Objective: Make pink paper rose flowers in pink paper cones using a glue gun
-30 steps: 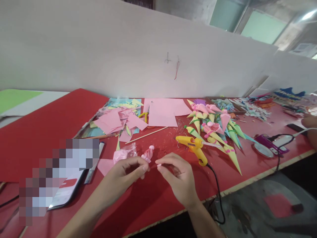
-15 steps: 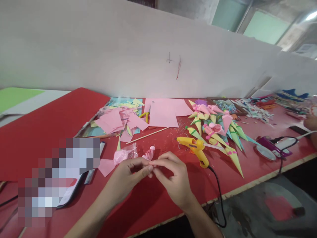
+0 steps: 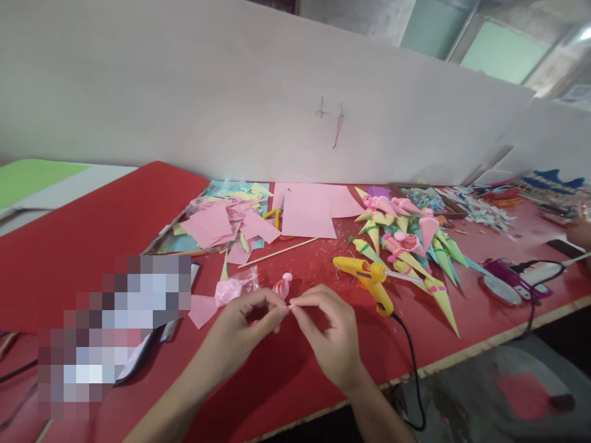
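Observation:
My left hand [image 3: 247, 317] and my right hand [image 3: 331, 329] meet over the front of the red table, thumbs and forefingers pinched nearly tip to tip. Something tiny and pale shows between the fingertips, too small to name. Just beyond them stands a pink swirled ornament [image 3: 282, 285] with a pale pink ball on top, partly hidden by my fingers. Left of it, a soft pink lump [image 3: 228, 291] lies in clear plastic wrap, beside a pink paper piece [image 3: 202, 311]. A yellow hot glue gun [image 3: 367, 275] rests to the right of my right hand.
Decorated paper cones [image 3: 406, 240] are heaped behind the glue gun, whose black cord [image 3: 410, 351] drops over the table edge. Pink paper scraps [image 3: 210, 223], a thin stick [image 3: 277, 252] and pink sheets [image 3: 308, 212] lie farther back. Another person's hand [image 3: 579, 234] appears far right.
My right fingertips have drawn slightly away from the left ones, and a tiny pale bit now shows between them. The whole view has shifted a little.

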{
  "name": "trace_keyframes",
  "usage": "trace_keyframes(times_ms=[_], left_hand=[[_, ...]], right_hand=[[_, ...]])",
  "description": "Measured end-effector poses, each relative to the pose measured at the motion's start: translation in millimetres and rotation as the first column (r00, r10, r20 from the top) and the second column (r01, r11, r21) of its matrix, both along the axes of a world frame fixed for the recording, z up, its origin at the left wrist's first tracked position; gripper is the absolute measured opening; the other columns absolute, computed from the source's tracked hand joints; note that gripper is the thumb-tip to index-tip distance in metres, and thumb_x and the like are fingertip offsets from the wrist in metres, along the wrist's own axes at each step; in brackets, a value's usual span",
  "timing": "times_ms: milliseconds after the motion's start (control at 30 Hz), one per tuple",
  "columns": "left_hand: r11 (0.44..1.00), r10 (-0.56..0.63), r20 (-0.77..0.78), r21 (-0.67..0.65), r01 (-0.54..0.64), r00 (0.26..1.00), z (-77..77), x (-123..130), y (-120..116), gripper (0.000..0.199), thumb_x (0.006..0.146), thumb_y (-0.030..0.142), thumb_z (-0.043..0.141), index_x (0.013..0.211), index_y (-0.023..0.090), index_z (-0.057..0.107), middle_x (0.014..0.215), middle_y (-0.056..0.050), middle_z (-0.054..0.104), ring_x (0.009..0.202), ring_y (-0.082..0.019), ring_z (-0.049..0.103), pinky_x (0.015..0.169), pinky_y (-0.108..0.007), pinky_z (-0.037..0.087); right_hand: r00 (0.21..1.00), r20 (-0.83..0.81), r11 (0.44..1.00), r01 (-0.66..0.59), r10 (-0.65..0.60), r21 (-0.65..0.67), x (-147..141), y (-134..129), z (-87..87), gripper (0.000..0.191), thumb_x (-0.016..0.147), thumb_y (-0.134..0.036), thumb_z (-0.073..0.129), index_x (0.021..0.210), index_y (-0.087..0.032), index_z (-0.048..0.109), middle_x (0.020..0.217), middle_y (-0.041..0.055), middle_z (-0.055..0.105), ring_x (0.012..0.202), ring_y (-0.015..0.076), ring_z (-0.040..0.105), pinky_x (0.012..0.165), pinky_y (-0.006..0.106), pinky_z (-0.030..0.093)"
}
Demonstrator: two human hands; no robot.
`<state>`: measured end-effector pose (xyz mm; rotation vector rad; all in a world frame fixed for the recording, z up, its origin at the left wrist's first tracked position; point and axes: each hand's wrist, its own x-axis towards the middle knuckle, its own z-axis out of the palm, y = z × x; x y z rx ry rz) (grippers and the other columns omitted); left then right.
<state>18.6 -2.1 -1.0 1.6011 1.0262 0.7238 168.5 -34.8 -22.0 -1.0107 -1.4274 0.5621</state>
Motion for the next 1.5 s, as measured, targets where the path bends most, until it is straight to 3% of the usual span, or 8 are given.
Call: trace_keyframes(times_ms=[167, 367, 533, 633, 900, 1167, 1367, 1500], left_hand=[[0.987, -0.135, 0.109, -0.076, 0.144, 0.985, 0.5, 4, -4, 0.021, 0.087, 0.033, 0.045, 0.070, 0.021, 0.048, 0.055, 0.008, 0.040, 0.050, -0.010, 0.032, 0.049, -0.022, 0.027], [0.969, -0.016, 0.335, -0.227, 0.097, 0.942, -4.2, 4, -5, 0.038, 0.089, 0.040, 0.043, 0.057, 0.021, 0.034, 0.053, 0.008, 0.028, 0.048, -0.010, 0.019, 0.045, -0.023, 0.021], [0.864, 0.088, 0.521, -0.464, 0.195, 0.849, -3.5, 5, -7, 0.040, 0.085, 0.045, 0.051, 0.057, 0.020, 0.036, 0.048, 0.010, 0.024, 0.043, -0.008, 0.013, 0.040, -0.020, 0.017], [0.795, 0.150, 0.521, -0.569, 0.210, 0.840, -1.9, 7, -7, 0.038, 0.085, 0.043, 0.049, 0.058, 0.020, 0.037, 0.046, 0.011, 0.023, 0.042, -0.007, 0.011, 0.038, -0.018, 0.017], [0.742, 0.167, 0.363, -0.659, 0.126, 0.917, -2.9, 11, -4, 0.032, 0.088, 0.031, 0.036, 0.058, 0.019, 0.040, 0.044, 0.010, 0.022, 0.042, -0.007, 0.010, 0.038, -0.017, 0.017], [0.797, 0.071, 0.326, -0.586, 0.143, 0.943, -3.3, 11, -7, 0.041, 0.079, 0.056, 0.049, 0.062, 0.020, 0.038, 0.045, 0.011, 0.027, 0.043, -0.007, 0.012, 0.040, -0.019, 0.015], [0.849, 0.047, 0.315, -0.513, 0.128, 0.948, -1.8, 13, -5, 0.038, 0.077, 0.056, 0.051, 0.065, 0.021, 0.041, 0.047, 0.011, 0.026, 0.043, -0.007, 0.014, 0.040, -0.022, 0.014], [0.870, 0.023, 0.313, -0.474, 0.135, 0.949, -2.7, 12, -6, 0.035, 0.080, 0.052, 0.049, 0.066, 0.020, 0.044, 0.048, 0.010, 0.026, 0.044, -0.008, 0.015, 0.040, -0.023, 0.014]], right_hand=[[0.993, -0.119, 0.996, 0.010, -0.021, -0.088, 2, 1, 1.2, 0.015, 0.076, -0.006, 0.057, 0.078, -0.019, 0.063, 0.073, -0.0004, 0.060, 0.068, 0.0114, 0.058, 0.061, 0.020, 0.047], [0.972, -0.234, 0.984, -0.063, 0.022, -0.168, 1, -1, 1.1, 0.009, 0.078, -0.012, 0.057, 0.076, -0.020, 0.060, 0.070, -0.0022, 0.058, 0.065, 0.0102, 0.057, 0.059, 0.019, 0.047], [0.969, -0.244, 0.977, -0.096, 0.049, -0.188, -1, -2, 1.1, 0.007, 0.080, -0.014, 0.056, 0.076, -0.020, 0.060, 0.071, -0.0010, 0.059, 0.066, 0.0113, 0.057, 0.057, 0.020, 0.046], [0.973, -0.226, 0.980, -0.089, 0.047, -0.180, -1, -2, 1.6, 0.007, 0.079, -0.014, 0.056, 0.077, -0.019, 0.061, 0.073, 0.0000, 0.060, 0.067, 0.0121, 0.058, 0.059, 0.021, 0.047], [0.981, -0.168, 0.983, -0.118, 0.093, -0.141, -3, -4, 6.0, 0.016, 0.079, -0.011, 0.056, 0.084, -0.021, 0.067, 0.081, 0.0031, 0.064, 0.077, 0.0153, 0.061, 0.069, 0.027, 0.052], [0.985, -0.149, 0.987, -0.105, 0.086, -0.123, -5, -3, 7.0, 0.013, 0.078, -0.011, 0.058, 0.079, -0.021, 0.067, 0.078, 0.0019, 0.063, 0.075, 0.0145, 0.060, 0.069, 0.027, 0.051], [0.988, -0.154, 0.989, -0.045, 0.023, -0.144, -4, -2, 4.1, 0.013, 0.077, -0.009, 0.057, 0.078, -0.020, 0.065, 0.076, 0.0018, 0.065, 0.072, 0.0140, 0.063, 0.066, 0.024, 0.053], [0.994, -0.105, 0.988, 0.021, -0.037, -0.152, -2, -1, 2.8, 0.019, 0.081, -0.012, 0.055, 0.091, -0.021, 0.068, 0.085, 0.0039, 0.070, 0.076, 0.0151, 0.065, 0.069, 0.025, 0.054]])
